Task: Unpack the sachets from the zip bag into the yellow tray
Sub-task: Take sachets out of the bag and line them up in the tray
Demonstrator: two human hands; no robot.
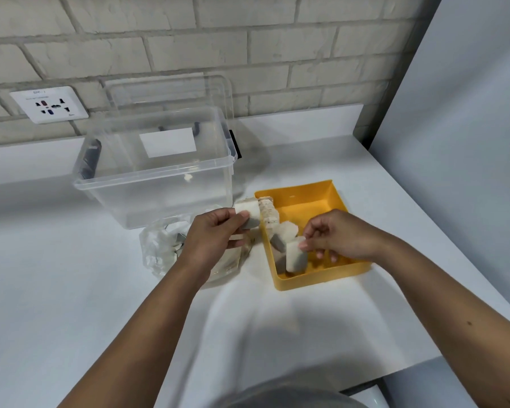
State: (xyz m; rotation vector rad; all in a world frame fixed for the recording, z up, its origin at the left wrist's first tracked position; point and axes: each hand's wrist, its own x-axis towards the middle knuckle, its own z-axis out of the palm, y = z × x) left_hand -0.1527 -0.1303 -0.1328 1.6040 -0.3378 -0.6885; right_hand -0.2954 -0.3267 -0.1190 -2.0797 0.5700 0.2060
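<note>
The yellow tray (321,273) lies on the white counter at the right, with several pale sachets (270,214) lined up along its left wall. My right hand (336,235) is over the tray and pinches one white sachet (295,257) standing near the tray's front left corner. My left hand (215,231) pinches another white sachet (249,214) just left of the tray's rim. Under my left hand lies the clear zip bag (162,248), crumpled, with more sachets inside.
A large clear plastic box (153,166) stands open behind the zip bag, its lid leaning against the brick wall. A wall socket (49,105) is at the left. A pale panel (454,142) bounds the counter on the right.
</note>
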